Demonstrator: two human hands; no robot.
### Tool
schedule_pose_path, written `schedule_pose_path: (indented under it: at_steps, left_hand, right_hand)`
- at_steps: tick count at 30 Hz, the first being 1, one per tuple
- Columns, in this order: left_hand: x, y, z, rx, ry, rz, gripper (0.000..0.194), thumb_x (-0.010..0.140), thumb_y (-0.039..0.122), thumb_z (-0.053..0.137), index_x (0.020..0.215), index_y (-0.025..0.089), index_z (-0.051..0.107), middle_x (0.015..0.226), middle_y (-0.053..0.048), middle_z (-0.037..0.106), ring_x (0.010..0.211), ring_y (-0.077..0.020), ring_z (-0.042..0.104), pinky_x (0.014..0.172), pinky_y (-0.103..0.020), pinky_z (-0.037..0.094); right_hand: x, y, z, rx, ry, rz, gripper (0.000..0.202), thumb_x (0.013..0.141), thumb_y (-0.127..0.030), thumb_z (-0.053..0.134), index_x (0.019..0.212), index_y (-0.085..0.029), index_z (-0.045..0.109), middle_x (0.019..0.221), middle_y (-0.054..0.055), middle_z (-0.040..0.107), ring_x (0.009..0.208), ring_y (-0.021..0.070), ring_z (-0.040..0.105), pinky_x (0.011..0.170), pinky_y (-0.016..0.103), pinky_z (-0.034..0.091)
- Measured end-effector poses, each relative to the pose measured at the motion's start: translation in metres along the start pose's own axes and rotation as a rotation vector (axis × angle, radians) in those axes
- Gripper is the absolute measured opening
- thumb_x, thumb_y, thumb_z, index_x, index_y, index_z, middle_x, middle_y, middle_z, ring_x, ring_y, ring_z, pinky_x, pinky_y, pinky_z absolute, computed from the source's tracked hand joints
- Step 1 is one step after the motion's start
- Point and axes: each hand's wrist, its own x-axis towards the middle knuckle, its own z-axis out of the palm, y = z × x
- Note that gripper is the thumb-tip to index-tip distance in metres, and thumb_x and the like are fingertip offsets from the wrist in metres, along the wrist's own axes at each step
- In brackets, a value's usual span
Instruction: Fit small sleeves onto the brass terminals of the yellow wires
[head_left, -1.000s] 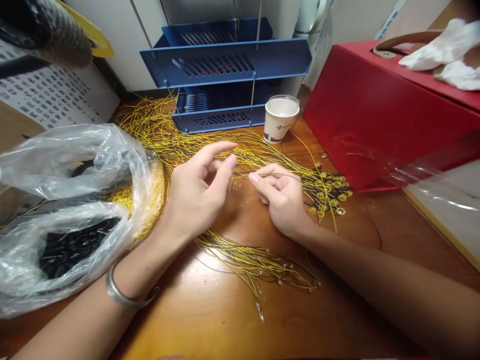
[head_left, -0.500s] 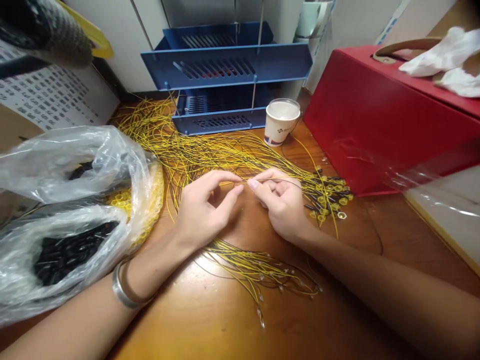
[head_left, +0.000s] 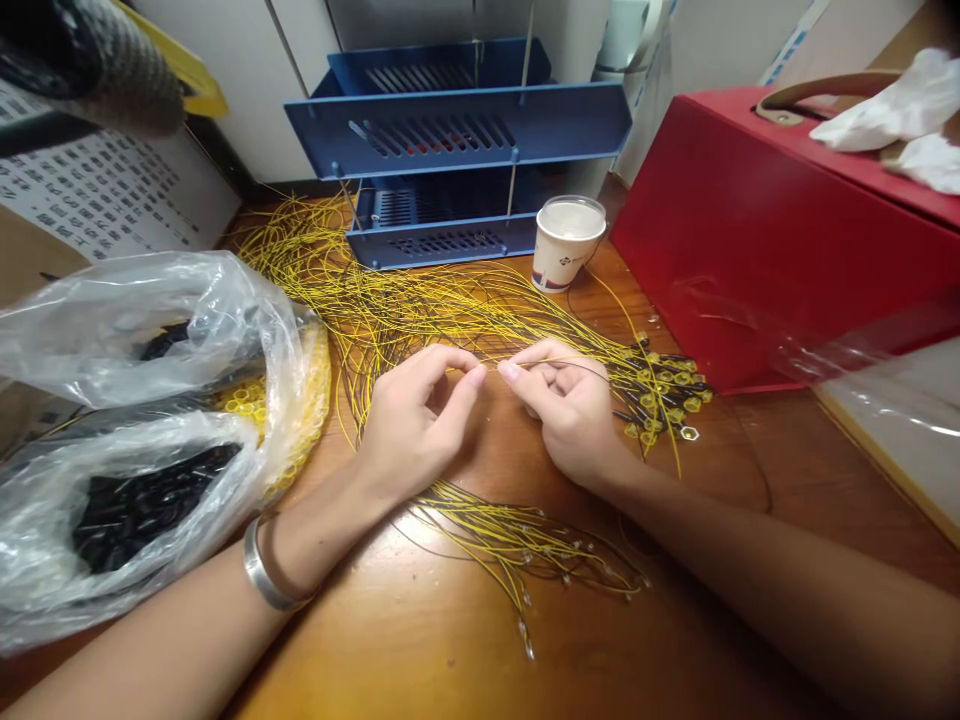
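Note:
My left hand (head_left: 424,405) pinches a thin yellow and black wire between thumb and fingertips. Close beside it, my right hand (head_left: 566,400) pinches the same wire (head_left: 491,363), its thumb and forefinger closed. A short stretch of wire shows between the two hands. Behind them lies a large tangle of yellow and black wires (head_left: 442,300), running right to a cluster of black sleeves with yellow hexagonal pieces (head_left: 667,395). Below my hands a smaller bundle of wires (head_left: 487,520) lies on the table, with small clear tips at its ends.
At left, clear plastic bags hold black sleeves (head_left: 142,500) and yellow rings (head_left: 292,440). A blue tiered tray (head_left: 457,135) stands at the back, with a paper cup (head_left: 566,245) before it. A red box (head_left: 780,240) with crumpled tissue on top stands at right.
My left thumb has closed against the left fingertips, where a gap showed before. Both hands otherwise stay nearly in place, and the whole view has shifted slightly.

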Motion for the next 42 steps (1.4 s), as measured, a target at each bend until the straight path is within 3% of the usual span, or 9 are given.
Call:
schedule_pose_path:
  at_steps: [16,23,31,42]
  left_hand:
    - [-0.0008,0.0009,0.0015,0.071,0.003,0.006,0.015,0.096,0.027,0.055,0.088,0.017,0.063,0.079,0.000,0.067,0.063,-0.0110,0.055,0.061,-0.025,0.043]
    - [-0.0007,0.0006,0.0013,0.091,0.026,0.012,0.031,0.099,0.032,0.050,0.075,0.017,0.061,0.065,0.000,0.060,0.061,-0.0119,0.052,0.060,-0.026,0.041]
    - [-0.0020,0.0024,0.0005,0.098,0.024,0.054,0.011,0.091,0.018,0.058,0.100,0.018,0.065,0.093,-0.003,0.070,0.079,-0.0147,0.063,0.071,-0.028,0.049]
    - [-0.0022,0.0036,0.0010,0.086,0.061,0.092,0.004,0.091,0.020,0.062,0.090,0.018,0.065,0.080,0.000,0.067,0.069,-0.0120,0.058,0.067,-0.026,0.047]
  right_hand:
    - [0.0004,-0.0005,-0.0001,-0.002,-0.002,0.009,0.020,0.078,-0.032,0.071,0.073,-0.017,0.058,0.045,-0.010,0.033,0.043,0.0048,0.023,0.045,0.024,0.016]
    - [0.0010,0.0007,-0.0002,0.004,0.001,0.013,0.021,0.078,-0.032,0.071,0.072,-0.018,0.058,0.046,-0.010,0.033,0.042,0.0048,0.023,0.044,0.024,0.015]
    - [0.0004,0.0001,-0.0002,0.013,0.009,0.013,0.019,0.078,-0.031,0.070,0.072,-0.017,0.058,0.045,-0.010,0.033,0.042,0.0047,0.022,0.044,0.024,0.014]
    - [0.0012,0.0018,-0.0001,0.024,0.004,0.006,0.018,0.078,-0.030,0.070,0.074,-0.017,0.057,0.045,-0.011,0.033,0.042,0.0046,0.022,0.044,0.024,0.014]
